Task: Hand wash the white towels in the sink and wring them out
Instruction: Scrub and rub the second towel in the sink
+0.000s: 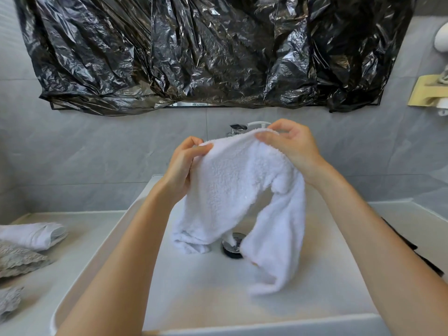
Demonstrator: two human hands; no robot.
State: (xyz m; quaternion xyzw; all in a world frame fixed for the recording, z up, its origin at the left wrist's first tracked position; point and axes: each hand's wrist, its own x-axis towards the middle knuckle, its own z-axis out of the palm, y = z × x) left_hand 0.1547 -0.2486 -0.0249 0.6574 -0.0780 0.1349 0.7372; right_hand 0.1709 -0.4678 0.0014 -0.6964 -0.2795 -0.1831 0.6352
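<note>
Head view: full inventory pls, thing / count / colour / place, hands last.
white towel: 1, white, held up over the sink, lower ends hanging at the drain
sink: 1, white, centre
drain: 1, chrome, sink bottom, partly behind the towel
faucet: 1, chrome, behind the towel
folded towel: 1, white, left counter
grey cloths: 2, grey, left counter edge
plastic sheet: 1, black, on the wall above
left hand: pinches the towel's top edge
right hand: pinches the top edge

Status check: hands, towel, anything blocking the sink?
Left hand and right hand pinch the white towel by its top edge. It hangs over the sink. Nothing in the way.
</note>
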